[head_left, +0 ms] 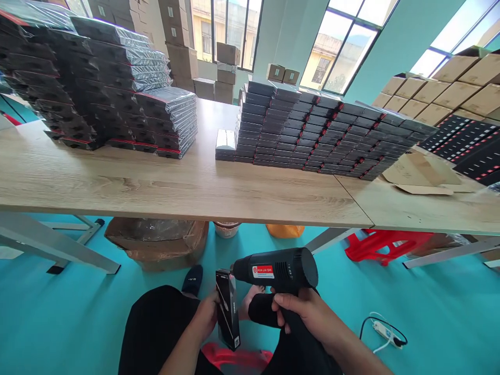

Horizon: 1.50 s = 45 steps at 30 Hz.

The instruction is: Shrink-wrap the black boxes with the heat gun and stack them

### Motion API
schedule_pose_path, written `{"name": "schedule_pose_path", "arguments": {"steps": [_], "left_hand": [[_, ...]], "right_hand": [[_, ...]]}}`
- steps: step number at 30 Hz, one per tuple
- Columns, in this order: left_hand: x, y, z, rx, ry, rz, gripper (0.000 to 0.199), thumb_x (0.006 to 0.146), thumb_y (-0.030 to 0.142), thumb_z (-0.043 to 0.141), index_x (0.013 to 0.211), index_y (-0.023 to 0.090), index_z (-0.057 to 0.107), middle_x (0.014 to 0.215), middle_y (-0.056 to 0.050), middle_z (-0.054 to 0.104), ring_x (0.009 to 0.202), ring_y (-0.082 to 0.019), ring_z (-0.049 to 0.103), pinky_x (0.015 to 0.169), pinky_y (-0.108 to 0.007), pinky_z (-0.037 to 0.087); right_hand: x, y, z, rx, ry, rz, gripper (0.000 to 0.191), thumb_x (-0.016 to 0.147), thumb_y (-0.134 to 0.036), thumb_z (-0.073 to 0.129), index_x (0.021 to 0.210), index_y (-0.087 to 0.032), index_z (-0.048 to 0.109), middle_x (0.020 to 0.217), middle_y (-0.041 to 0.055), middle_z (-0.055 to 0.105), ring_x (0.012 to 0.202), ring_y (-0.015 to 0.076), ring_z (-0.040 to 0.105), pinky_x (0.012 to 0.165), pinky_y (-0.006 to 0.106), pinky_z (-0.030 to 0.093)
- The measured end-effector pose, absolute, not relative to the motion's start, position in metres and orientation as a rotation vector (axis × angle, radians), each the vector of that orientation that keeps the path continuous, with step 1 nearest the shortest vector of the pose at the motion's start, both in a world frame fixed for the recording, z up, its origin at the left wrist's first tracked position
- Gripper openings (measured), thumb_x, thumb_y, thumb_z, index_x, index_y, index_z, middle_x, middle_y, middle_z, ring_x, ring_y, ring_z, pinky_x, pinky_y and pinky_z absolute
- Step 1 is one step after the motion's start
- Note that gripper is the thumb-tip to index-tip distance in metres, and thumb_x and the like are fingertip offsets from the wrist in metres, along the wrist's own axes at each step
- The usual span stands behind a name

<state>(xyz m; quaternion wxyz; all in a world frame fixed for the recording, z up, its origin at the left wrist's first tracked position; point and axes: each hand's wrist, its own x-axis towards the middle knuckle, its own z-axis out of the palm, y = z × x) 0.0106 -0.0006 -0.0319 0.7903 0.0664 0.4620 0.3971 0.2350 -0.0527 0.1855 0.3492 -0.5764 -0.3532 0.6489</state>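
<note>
My right hand is wrapped round the handle of a black heat gun with a red and white label. Its nozzle points left, close to the top end of a slim black box. That box stands on end, a little tilted, over my lap, with my left hand closed on its left side. Printing and a small white code square show on the box. Whether film covers it I cannot tell.
A wooden table crosses ahead, bearing film-wrapped black boxes at left and a long stack of dark boxes at centre. Flattened cardboard lies at right. A carton and a red stool are below; a power strip lies on the floor.
</note>
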Motion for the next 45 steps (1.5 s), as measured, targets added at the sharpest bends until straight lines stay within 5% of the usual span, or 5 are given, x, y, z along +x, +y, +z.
{"name": "schedule_pose_path", "arguments": {"steps": [6, 18, 25, 36, 45], "left_hand": [[0.008, 0.001, -0.034, 0.174, 1.160, 0.868, 0.010, 0.069, 0.021, 0.066, 0.063, 0.020, 0.058, 0.050, 0.002, 0.058, 0.047, -0.018, 0.056, 0.050, -0.029, 0.041], [-0.001, 0.011, -0.030, -0.002, 1.141, 0.907, 0.004, 0.064, 0.016, 0.056, 0.064, 0.020, 0.058, 0.048, 0.000, 0.057, 0.048, -0.023, 0.062, 0.052, -0.033, 0.047], [-0.008, 0.008, -0.006, -0.019, 0.880, 0.932, 0.045, 0.083, 0.058, 0.062, 0.097, 0.017, 0.068, 0.080, -0.010, 0.074, 0.066, -0.026, 0.070, 0.050, -0.032, 0.050], [-0.010, 0.005, 0.009, 0.058, 0.562, 0.768, 0.052, 0.086, 0.043, 0.060, 0.124, 0.009, 0.065, 0.102, -0.018, 0.075, 0.089, -0.032, 0.072, 0.077, -0.044, 0.057], [-0.008, 0.001, 0.015, 0.128, 0.654, 0.728, 0.048, 0.081, 0.044, 0.066, 0.116, 0.012, 0.070, 0.091, -0.015, 0.076, 0.082, -0.033, 0.073, 0.071, -0.044, 0.057]], "right_hand": [[0.235, -0.059, 0.206, -1.836, -1.171, 2.031, 0.022, 0.066, -0.020, 0.066, 0.088, -0.018, 0.070, 0.049, -0.0042, 0.057, 0.047, 0.0138, 0.051, 0.050, 0.027, 0.040], [0.241, -0.082, 0.195, -1.633, -1.129, 1.993, 0.013, 0.067, -0.016, 0.074, 0.079, -0.021, 0.072, 0.072, 0.0009, 0.068, 0.069, 0.0180, 0.059, 0.065, 0.030, 0.045], [0.262, -0.103, 0.156, -1.478, -0.462, 1.858, 0.045, 0.070, -0.051, 0.080, 0.095, -0.014, 0.071, 0.077, 0.0044, 0.068, 0.057, 0.0138, 0.059, 0.049, 0.025, 0.043], [0.270, -0.093, 0.123, -1.185, 0.032, 1.818, 0.038, 0.072, -0.038, 0.083, 0.095, -0.009, 0.073, 0.073, 0.0030, 0.068, 0.056, 0.0096, 0.059, 0.047, 0.018, 0.047], [0.267, -0.084, 0.124, -1.185, -0.012, 1.781, 0.038, 0.072, -0.038, 0.082, 0.092, -0.008, 0.072, 0.071, 0.0040, 0.068, 0.055, 0.0099, 0.059, 0.047, 0.019, 0.046]]}}
